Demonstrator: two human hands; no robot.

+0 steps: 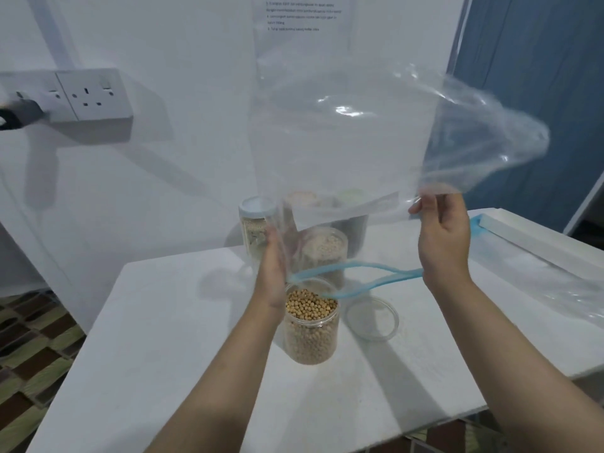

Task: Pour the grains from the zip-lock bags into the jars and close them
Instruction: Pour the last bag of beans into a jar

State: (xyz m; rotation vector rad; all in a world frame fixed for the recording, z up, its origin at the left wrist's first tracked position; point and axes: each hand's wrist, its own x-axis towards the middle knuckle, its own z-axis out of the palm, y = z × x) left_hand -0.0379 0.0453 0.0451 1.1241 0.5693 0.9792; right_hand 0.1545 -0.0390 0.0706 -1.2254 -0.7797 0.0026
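Observation:
An empty clear zip-lock bag (353,138) with a blue zip strip hangs upside down over an open jar (310,325) full of yellow beans. The bag's blue mouth droops just above the jar's rim. My left hand (273,273) holds the bag's left side near the mouth, fingers fairly straight. My right hand (441,237) pinches the bag's right side higher up. The jar's clear lid (372,318) lies flat on the table to the right of the jar.
Behind the bean jar stand several filled jars, one with a white lid (256,230) and one open with pale grains (323,250). Another flat zip-lock bag (536,269) lies at the white table's (163,322) right side. A wall socket (94,94) is on the left.

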